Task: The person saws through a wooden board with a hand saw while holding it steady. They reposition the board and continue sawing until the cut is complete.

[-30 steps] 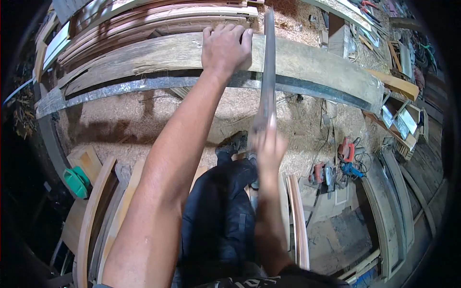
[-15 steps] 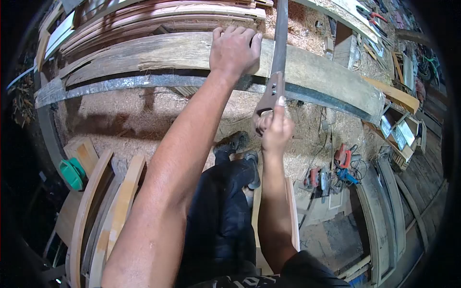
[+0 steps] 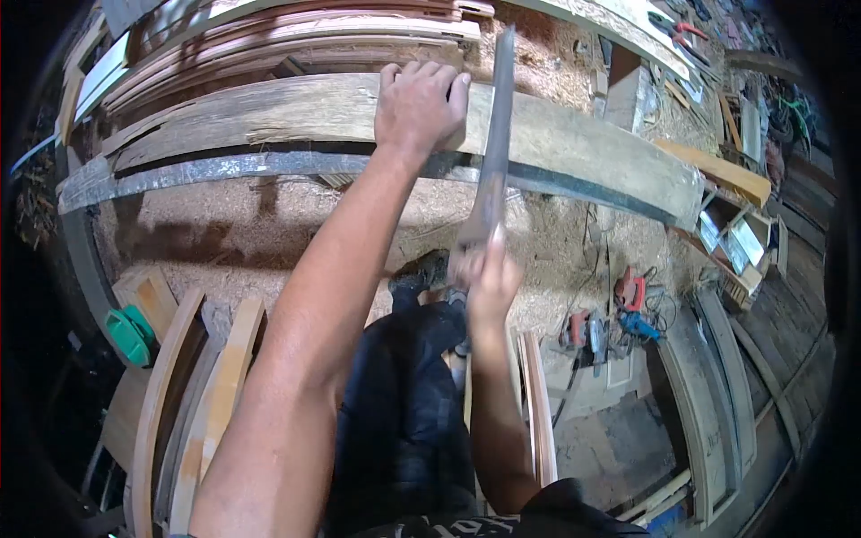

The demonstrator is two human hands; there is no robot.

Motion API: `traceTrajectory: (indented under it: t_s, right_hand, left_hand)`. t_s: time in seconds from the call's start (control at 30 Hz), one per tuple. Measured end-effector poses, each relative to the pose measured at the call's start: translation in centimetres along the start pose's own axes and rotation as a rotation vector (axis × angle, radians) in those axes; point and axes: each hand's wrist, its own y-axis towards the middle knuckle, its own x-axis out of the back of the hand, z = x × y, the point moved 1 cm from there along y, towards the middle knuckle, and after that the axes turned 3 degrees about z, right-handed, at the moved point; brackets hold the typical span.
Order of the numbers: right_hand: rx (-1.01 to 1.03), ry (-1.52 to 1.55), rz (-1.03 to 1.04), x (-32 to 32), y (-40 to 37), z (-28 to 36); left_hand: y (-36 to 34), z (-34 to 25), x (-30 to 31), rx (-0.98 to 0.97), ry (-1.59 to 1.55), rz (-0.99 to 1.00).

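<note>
And here's the saw [image 3: 499, 125], laid across the board [image 3: 305, 103] near the middle of its length, blade tip poking out past the far edge, handle end hanging toward the body on the near side! The right hand [image 3: 491, 276] is wrapped around the handle, a bit blurred, one finger pointing up along the blade. Just left of the blade, the left hand [image 3: 414, 112] grips the board from above, fingers curled over its far edge. The board lies along the beam [image 3: 206, 172], which shows past the board's near edge and left end. Now, handling: the saw looks light, its blade thin and springy, likely to bow if pushed off line, so the handle is the place for a full grip. The board looks heavy and stiff, rough enough not to slip, but its split left end could splinter; sound wood beside the blade, fingers clear of the teeth, is the better hold.
</note>
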Motion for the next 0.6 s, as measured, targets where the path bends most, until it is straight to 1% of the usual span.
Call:
traceTrajectory:
  t_s: [0.03,0.07,0.1,0.17,0.2,0.27,0.3,0.33,0.4,0.43,0.47,0.53,0.57,0.6]
  right_hand:
    - [-0.003,-0.065,0.014,1.8,-4.2,-2.6]
    - [-0.063,-0.114,-0.061,2.9,-8.9,-5.1]
    - [-0.007,0.051,-0.177,3.3,-14.6,-7.9]
    - [-0.089,-0.031,-0.128,3.7,-14.4,-4.7]
    - [-0.089,-0.027,-0.132,3.6,-14.5,-5.8]
    - [-0.101,-0.119,-0.180,3.3,-13.7,-9.8]
    - [-0.077,-0.066,-0.127,2.8,-13.4,-10.2]
    - [-0.080,-0.063,-0.128,2.8,-13.7,-10.2]
    - [0.005,-0.235,-0.058,3.1,-14.0,-9.8]
    - [-0.029,-0.140,-0.086,3.2,-14.1,-8.4]
    - [-0.029,-0.110,-0.087,4.5,-14.6,-8.5]
    - [0.018,-0.101,0.000,6.4,-15.6,-7.0]
    - [0.032,-0.086,-0.007,6.8,-15.3,-6.2]
    - [0.156,-0.064,0.095,7.2,-15.0,-5.4]
  left_hand:
    - [-0.3,-0.2,-0.1,-0.007,-0.004,0.000]
    - [-0.7,-0.4,-0.3,0.009,-0.006,0.010]
    - [0.1,0.0,-0.2,0.019,0.003,0.005]
    - [-0.1,-0.2,0.1,0.020,-0.023,-0.010]
    - [0.1,-0.4,0.4,0.027,-0.019,-0.015]
    - [0.6,-0.3,0.1,0.029,-0.017,-0.042]
    - [0.4,-0.2,0.1,0.041,-0.020,-0.051]
    - [0.2,-0.1,0.0,0.040,-0.017,-0.048]
    - [0.3,-0.2,0.0,0.042,0.000,-0.026]
    - [0.4,-0.3,0.0,0.027,-0.003,-0.029]
    - [0.3,-0.3,0.1,0.044,0.003,-0.023]
    - [0.4,-0.4,0.1,0.036,0.016,-0.024]
    - [0.5,-0.4,0.2,0.046,0.004,-0.017]
    - [0.3,-0.4,0.2,0.061,-0.008,-0.007]
